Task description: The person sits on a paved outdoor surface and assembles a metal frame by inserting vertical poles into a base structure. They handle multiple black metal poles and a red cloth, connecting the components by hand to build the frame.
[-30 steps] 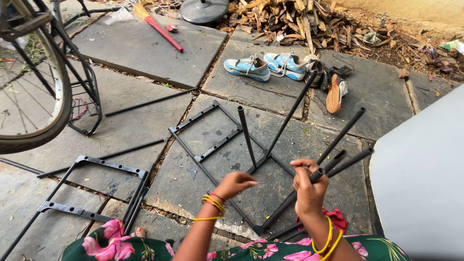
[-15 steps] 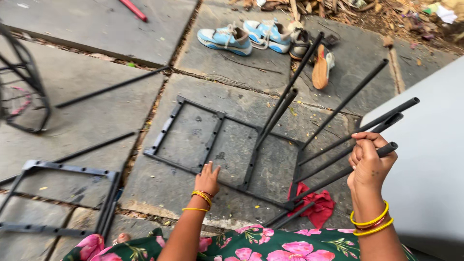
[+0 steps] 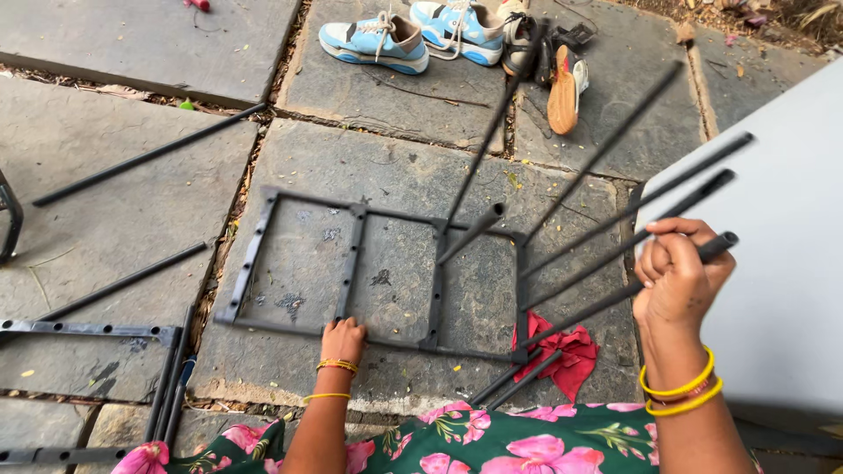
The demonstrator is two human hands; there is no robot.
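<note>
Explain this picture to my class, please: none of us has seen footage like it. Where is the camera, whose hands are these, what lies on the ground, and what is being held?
There is no machine here. The single view comes from a camera worn on a person's head, looking down at their own two bare hands and the flowered cloth over their lap.

The left hand rests on the near edge of a dark metal frame that lies flat on grey stone paving. The right hand is closed around the top of a thin dark rod, one of several that slant up from the frame.

Around them lie loose dark rods, another frame at the left, a red cloth, a pair of blue sports shoes and a sandal. A pale flat panel stands at the right.
</note>
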